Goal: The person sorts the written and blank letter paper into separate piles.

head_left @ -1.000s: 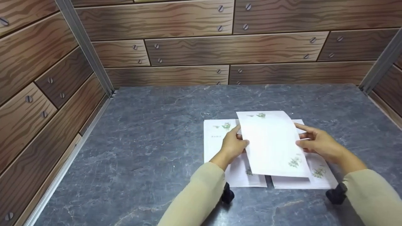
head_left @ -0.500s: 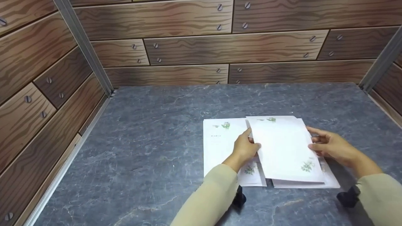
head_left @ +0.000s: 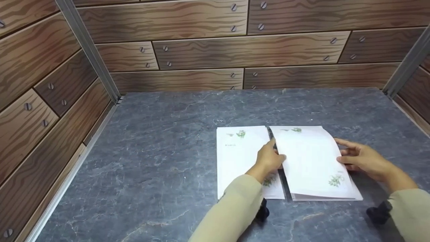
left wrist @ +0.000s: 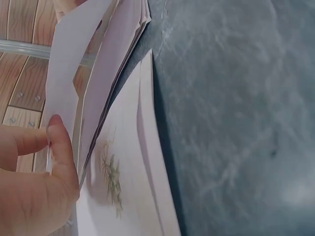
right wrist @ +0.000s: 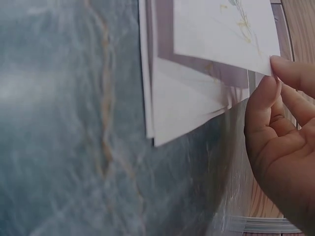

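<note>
A white sheet of paper (head_left: 309, 158) with small green plant prints is held between my two hands, just above the right paper stack (head_left: 355, 195). My left hand (head_left: 268, 158) pinches its left edge between thumb and fingers; the left wrist view shows the thumb and finger meeting on the sheet (left wrist: 66, 64). On the opposite edge my right hand (head_left: 368, 163) pinches the paper, and in the right wrist view a gap shows between this sheet (right wrist: 221, 34) and the papers (right wrist: 182, 98) under it. The left paper stack (head_left: 238, 161) lies beside, partly hidden by my left hand and forearm.
A dark grey marbled table (head_left: 151, 151) bears both stacks, with a narrow strip of it showing between them. Wood-patterned panels (head_left: 201, 50) stand at the back and sides, with grey metal posts (head_left: 90, 50) in the corners.
Both hands have carried the sheet to the right and lower, from across the two stacks to over the right one. The left stack is more uncovered now.
</note>
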Demonstrator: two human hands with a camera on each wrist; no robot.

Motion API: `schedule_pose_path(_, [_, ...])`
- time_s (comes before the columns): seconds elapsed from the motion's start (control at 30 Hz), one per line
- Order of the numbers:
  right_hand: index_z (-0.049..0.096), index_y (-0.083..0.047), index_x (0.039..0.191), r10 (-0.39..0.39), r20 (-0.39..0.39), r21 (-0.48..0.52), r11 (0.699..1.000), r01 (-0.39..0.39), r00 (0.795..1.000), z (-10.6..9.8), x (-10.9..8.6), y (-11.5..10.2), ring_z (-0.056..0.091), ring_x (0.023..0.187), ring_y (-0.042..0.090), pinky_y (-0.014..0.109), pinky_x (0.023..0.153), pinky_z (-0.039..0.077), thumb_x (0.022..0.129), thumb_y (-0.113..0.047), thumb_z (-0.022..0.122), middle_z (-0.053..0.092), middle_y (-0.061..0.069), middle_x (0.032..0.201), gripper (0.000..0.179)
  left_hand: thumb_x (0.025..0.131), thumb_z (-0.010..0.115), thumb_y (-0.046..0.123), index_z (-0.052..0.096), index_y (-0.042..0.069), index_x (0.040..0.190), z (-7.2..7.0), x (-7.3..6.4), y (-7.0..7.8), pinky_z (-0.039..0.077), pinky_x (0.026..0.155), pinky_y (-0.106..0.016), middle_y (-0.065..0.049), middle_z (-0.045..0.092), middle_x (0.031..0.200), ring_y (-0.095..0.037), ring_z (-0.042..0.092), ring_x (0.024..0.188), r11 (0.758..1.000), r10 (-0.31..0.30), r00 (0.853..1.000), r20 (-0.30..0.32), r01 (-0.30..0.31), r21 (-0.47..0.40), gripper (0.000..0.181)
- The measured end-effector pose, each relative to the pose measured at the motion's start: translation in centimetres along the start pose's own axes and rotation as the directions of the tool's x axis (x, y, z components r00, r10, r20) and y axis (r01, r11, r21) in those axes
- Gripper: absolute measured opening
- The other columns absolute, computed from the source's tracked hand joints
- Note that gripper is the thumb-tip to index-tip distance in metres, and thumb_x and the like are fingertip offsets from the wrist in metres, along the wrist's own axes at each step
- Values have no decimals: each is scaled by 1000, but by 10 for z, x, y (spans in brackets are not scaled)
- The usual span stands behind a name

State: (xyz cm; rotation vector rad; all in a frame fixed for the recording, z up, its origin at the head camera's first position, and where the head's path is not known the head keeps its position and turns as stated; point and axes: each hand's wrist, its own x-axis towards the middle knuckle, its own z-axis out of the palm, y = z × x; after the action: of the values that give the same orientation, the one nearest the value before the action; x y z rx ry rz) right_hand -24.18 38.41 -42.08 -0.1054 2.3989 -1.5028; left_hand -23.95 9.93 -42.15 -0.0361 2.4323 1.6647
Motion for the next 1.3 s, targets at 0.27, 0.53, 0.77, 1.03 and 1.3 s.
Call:
schedule_pose_path(0.27, [15, 3, 150, 6, 16, 35, 999, -6, 1000, -3, -3, 3, 61, 84, 11, 30, 71, 56, 88, -7, 67, 58, 3, 100, 81, 85, 68, 5, 40, 3, 144, 4, -1, 3, 53, 68, -21, -11, 63, 98, -15, 64, 74, 994, -10, 1000, 4, 10, 113, 65])
schedule_pose_path(0.53, [14, 6, 149, 28, 11, 16, 999, -28, 1000, -2, -2, 5, 61, 84, 11, 30, 71, 55, 88, -7, 68, 57, 4, 101, 82, 87, 65, 6, 48, -2, 136, 4, -2, 4, 53, 63, -20, -10, 65, 80, -14, 64, 61, 987, -1, 1000, 3, 0, 163, 52])
schedule_pose_path(0.77, [14, 8, 148, 38, 8, 4, 999, -38, 999, -3, -3, 7, 60, 87, 6, 28, 74, 55, 88, -9, 69, 54, 2, 105, 83, 90, 64, 8, 53, -5, 129, 4, -3, 4, 50, 49, -20, -8, 60, 73, -11, 59, 52, 992, -30, 1000, 5, 30, 121, 43])
schedule_pose_path(1.03, [14, 7, 148, 54, -3, 23, 998, -53, 999, -6, -3, 12, 58, 88, 3, 28, 76, 55, 89, -15, 69, 57, -3, 103, 84, 88, 67, 11, 54, -4, 128, 4, -4, 5, 50, 48, -21, -11, 62, 78, -12, 59, 50, 991, -35, 999, -7, 35, 130, 44])
schedule_pose_path(1.3, [23, 0, 150, 42, 16, 124, 991, -44, 999, -10, -6, 15, 60, 92, 1, 28, 78, 54, 93, -18, 64, 59, -10, 103, 72, 84, 74, 20, 51, -2, 134, 0, -5, 5, 51, 56, -21, -12, 66, 97, -12, 60, 50, 990, -34, 999, -7, 35, 137, 58])
